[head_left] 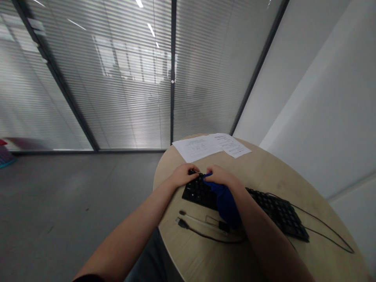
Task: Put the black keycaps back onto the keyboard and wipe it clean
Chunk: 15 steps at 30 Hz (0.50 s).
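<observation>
A black keyboard (pixel 199 194) lies on the round wooden table, and my forearm crosses over its middle. At its far left corner my left hand (pixel 184 175) is closed, with curled fingers gripping the edge. Something small and thin shows by those fingertips, too small to make out. My right hand (pixel 219 175) pinches a blue cloth (pixel 227 205) against the keys near the back edge. The cloth hangs down across the keyboard, bunched beneath my right wrist. Both hands are close together, with a narrow gap between them.
Printed paper sheets (pixel 202 147) lie at the table's far edge. In front of the keyboard are a black USB cable (pixel 202 234) and a light-handled brush-like tool (pixel 199 220). A keyboard cable (pixel 329 225) loops to the right. Glass panels with blinds (pixel 132 98) stand behind.
</observation>
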{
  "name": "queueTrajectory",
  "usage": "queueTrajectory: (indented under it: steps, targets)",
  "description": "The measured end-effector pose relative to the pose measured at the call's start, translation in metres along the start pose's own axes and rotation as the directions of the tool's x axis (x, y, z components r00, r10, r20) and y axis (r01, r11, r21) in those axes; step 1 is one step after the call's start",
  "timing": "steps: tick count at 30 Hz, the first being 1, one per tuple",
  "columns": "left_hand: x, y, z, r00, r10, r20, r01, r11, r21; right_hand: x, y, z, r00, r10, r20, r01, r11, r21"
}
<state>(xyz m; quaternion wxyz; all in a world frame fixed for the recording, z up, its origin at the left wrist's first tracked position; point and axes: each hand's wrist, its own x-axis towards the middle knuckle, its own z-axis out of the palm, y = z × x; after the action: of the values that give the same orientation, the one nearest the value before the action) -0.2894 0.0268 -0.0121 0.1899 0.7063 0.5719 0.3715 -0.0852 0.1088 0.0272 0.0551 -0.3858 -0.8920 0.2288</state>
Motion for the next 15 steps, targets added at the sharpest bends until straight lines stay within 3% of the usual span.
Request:
queueTrajectory:
  steps: [8, 15]
  targets:
    - [0.0007, -0.001, 0.0003, 1.0, -0.014, 0.004, 0.014, 0.999, 0.041, -0.001, -0.004, 0.0007, 0.999, 0.036, -0.035, -0.037, 0.999, -0.024]
    - [-0.0002, 0.0005, -0.001, 1.0, 0.023, 0.003, -0.023, 0.997, 0.076, 0.0014, -0.0001, 0.001, 1.0, 0.006, 0.026, -0.005, 1.0, -0.019]
